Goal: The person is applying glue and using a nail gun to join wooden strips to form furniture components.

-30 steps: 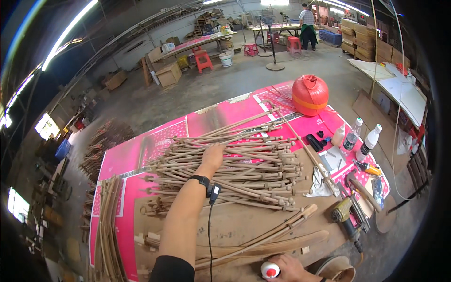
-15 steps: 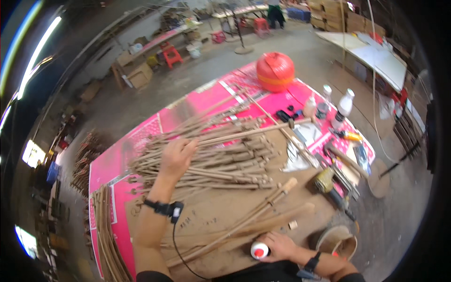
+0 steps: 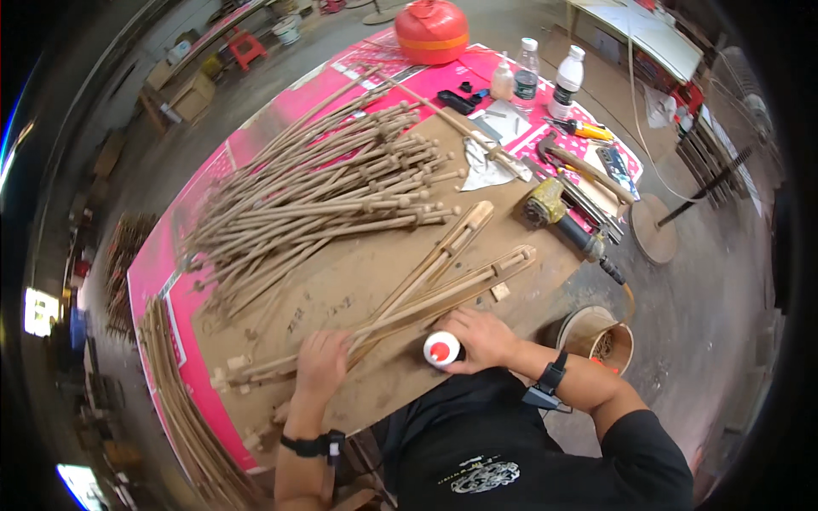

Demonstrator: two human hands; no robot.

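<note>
My left hand (image 3: 322,362) is closed around long, thin wooden sticks (image 3: 388,320) lying across the brown board, near their left part. These sticks run up to the right, and short cross pieces join them near the rounded far ends. In my right hand (image 3: 482,339) is a white squeeze bottle (image 3: 442,348) with a red tip, held upright at the board's near edge. A small wooden block (image 3: 500,292) lies just beyond that hand. Farther off, a large heap of wooden rods (image 3: 324,183) with knobbed ends covers the left middle of the table.
Long wooden strips (image 3: 175,392) hang over the left edge. At right lie a yellow-and-black power tool (image 3: 562,217), a hammer (image 3: 588,170) and a white cloth (image 3: 487,166). Plastic bottles (image 3: 566,81) and a red round container (image 3: 431,32) stand behind. A bucket (image 3: 588,332) is on the right.
My left hand has come back from the heap toward me, bringing a stick down beside the one on the board. My right hand still holds the bottle. The view has tilted downward.
</note>
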